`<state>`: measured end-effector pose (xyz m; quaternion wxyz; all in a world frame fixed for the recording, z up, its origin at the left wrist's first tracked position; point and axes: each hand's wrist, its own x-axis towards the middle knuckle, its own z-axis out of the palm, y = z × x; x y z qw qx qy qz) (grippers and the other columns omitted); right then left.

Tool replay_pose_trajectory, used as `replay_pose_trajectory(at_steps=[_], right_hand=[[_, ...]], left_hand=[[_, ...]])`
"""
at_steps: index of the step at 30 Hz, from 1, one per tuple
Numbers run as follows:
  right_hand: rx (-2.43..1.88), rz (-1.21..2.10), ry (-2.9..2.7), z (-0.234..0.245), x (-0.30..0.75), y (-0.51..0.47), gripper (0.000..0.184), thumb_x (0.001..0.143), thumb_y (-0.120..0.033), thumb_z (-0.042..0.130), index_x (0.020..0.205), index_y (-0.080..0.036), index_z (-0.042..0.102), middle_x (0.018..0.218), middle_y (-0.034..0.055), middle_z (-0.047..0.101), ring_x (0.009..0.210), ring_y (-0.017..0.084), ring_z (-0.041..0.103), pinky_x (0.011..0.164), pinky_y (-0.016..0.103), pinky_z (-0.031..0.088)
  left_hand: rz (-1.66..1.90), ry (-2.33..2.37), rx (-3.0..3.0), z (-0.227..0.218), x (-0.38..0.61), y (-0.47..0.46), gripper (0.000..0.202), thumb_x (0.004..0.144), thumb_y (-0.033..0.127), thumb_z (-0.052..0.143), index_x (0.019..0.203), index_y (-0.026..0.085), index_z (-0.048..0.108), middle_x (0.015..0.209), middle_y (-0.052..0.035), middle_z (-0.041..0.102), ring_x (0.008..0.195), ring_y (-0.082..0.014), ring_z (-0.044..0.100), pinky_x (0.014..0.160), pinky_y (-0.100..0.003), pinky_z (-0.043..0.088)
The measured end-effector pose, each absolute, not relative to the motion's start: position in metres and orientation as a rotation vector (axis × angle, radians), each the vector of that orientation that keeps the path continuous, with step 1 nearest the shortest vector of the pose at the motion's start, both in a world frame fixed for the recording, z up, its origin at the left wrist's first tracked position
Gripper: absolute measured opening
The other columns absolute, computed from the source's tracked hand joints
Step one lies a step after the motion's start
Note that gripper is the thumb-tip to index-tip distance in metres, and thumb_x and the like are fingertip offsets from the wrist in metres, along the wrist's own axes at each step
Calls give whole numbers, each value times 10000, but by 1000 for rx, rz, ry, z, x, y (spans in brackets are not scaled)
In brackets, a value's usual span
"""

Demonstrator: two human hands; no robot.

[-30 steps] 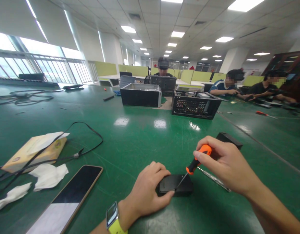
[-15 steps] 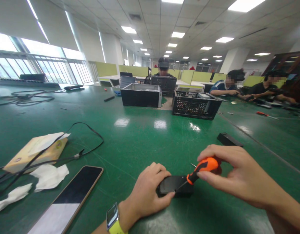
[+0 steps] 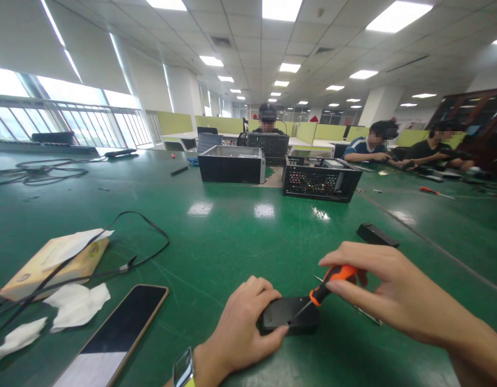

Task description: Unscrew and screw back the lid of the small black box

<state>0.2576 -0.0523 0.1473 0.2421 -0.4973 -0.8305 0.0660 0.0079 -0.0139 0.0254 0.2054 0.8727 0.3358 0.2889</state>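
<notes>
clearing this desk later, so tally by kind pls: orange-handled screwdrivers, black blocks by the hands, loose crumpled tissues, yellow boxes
Orange-handled screwdrivers: 2
Black blocks: 2
Loose crumpled tissues: 2
Yellow box: 1
Total: 7

— From where does the light come?
— From white ceiling panels, and from the windows on the left, which are almost burned to pure white.
— And on the table?
— It is bright, with several patches of glare. Below the right hand lies a soft shadow.
— Is the picture sharp?
— Rather soft, and the edges look stretched.
</notes>
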Motion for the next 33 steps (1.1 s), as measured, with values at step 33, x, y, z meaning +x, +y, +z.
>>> replay_pose_trajectory(at_steps=[33], right_hand=[[-1998, 147, -1916, 15, 323, -54, 440, 863, -615, 512, 1036, -254, 695, 986, 69, 710, 860, 257, 661, 739, 375, 508]], left_hand=[[323, 1025, 3127, 53, 18, -26, 293, 928, 441, 563, 1032, 167, 588, 1002, -62, 630, 960, -267, 531, 850, -413, 402]])
